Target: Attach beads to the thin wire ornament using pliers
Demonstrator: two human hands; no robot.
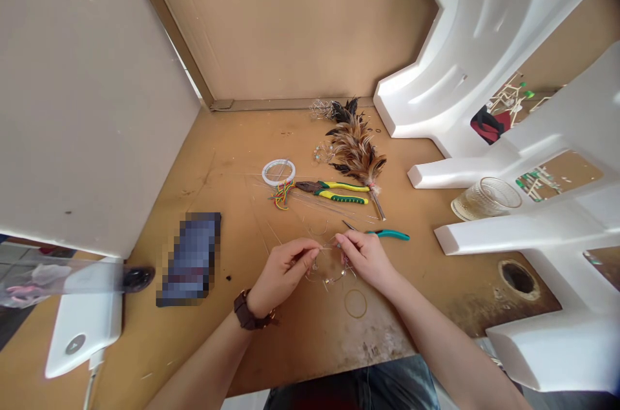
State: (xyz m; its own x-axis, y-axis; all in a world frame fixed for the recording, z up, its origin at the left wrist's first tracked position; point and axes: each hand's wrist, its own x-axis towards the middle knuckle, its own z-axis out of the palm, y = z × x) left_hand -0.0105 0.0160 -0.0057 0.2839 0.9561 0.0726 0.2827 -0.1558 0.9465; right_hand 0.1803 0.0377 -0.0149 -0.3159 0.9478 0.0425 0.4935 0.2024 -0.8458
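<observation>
My left hand (283, 271), with a brown watch on its wrist, pinches one side of a thin wire loop (327, 268) strung with small beads. My right hand (365, 256) pinches the other side of the same loop. Both hands hover low over the brown table (227, 158) near its front edge. Teal-handled pliers (387, 234) lie just beyond my right hand. A thin gold ring (355, 303) lies on the table below my right wrist.
Yellow-green pliers (336, 192), a white wire spool (278, 172), coloured thread (282, 195) and a brown feather bundle (356, 148) lie mid-table. A phone (190, 259) lies at left, a glass (485, 198) at right beside white foam pieces (484, 42). Cardboard walls stand behind and left.
</observation>
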